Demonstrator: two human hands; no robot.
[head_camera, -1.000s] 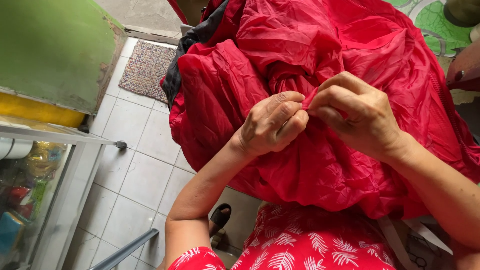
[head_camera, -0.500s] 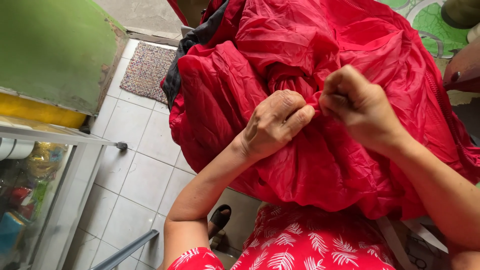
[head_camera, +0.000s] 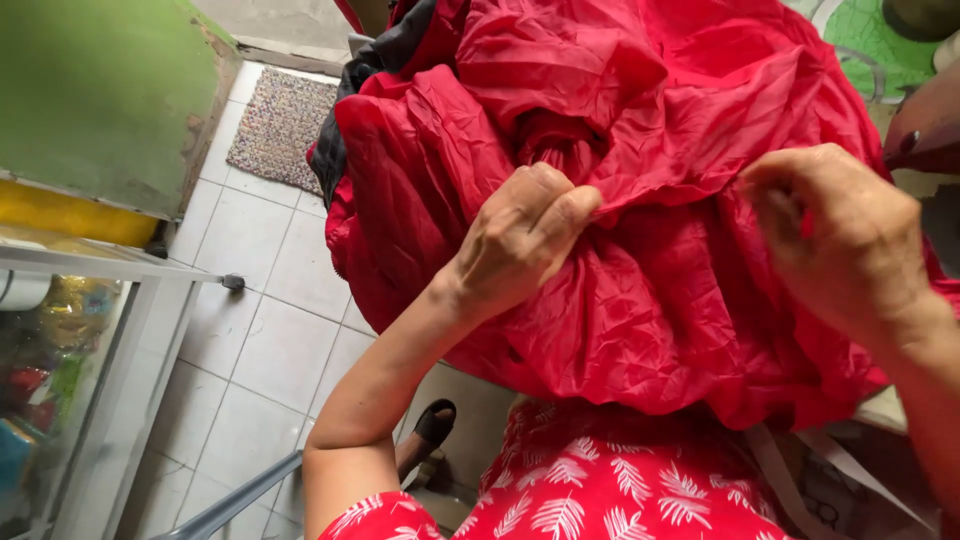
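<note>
Left hand (head_camera: 525, 235): grip pinches a fold of the red fabric (head_camera: 640, 300) (bunched).
Right hand (head_camera: 845, 235): pinching fabric, further right.

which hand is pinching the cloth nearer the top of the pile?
The left hand, gripping the red cloth mid-pile; the right hand pinches its outer fold.

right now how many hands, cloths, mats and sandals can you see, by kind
hands: 2, the left hand and the right hand, both gripping the red cloth
cloths: 2, the red cloth and a dark cloth behind it
floor mat: 1
black sandal: 1
total: 6
</note>
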